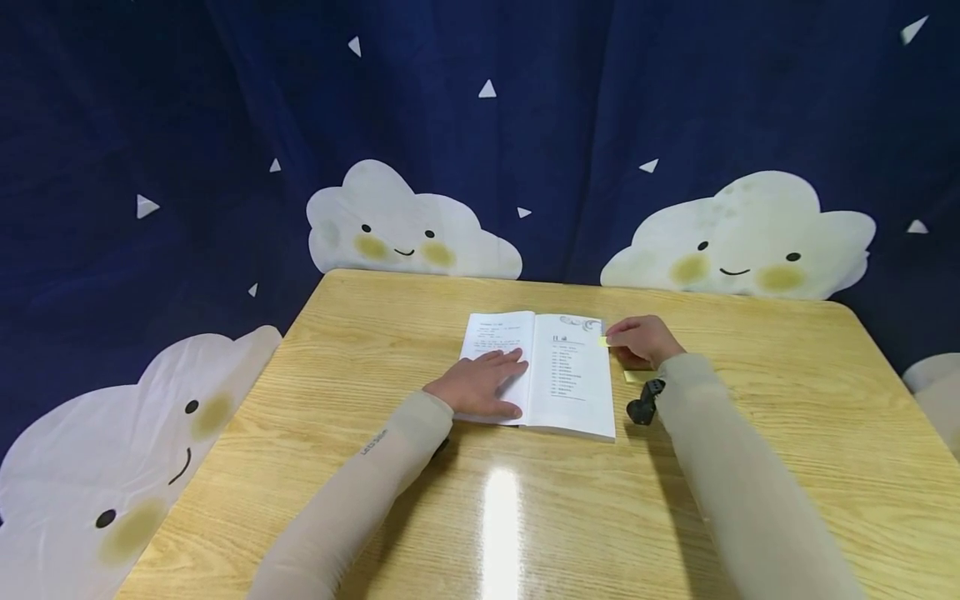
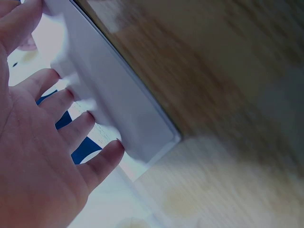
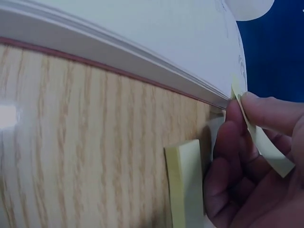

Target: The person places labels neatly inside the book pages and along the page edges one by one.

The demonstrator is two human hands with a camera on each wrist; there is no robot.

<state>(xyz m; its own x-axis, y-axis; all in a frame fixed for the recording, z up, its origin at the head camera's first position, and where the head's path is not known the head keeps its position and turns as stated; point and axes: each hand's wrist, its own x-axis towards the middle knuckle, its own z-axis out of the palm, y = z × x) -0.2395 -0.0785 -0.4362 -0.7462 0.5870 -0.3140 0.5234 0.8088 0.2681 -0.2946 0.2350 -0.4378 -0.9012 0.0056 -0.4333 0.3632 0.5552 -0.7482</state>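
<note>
Best to weigh the open book [image 1: 573,412] down flat with the left hand [image 1: 483,387], lying across its left page at the centre of the frame with spread fingers, grasping nothing. Farther up, right of centre, with the yellow strip [image 1: 603,341] pinched in the right hand [image 1: 647,340], wise to line it up squarely with the page edge before pressing. Find the book under the left hand and just left of the right; the yellow pad [image 1: 637,377] just below the right; the strip at the book's upper right edge, overlapping or barely meeting it, too fine to tell
</note>
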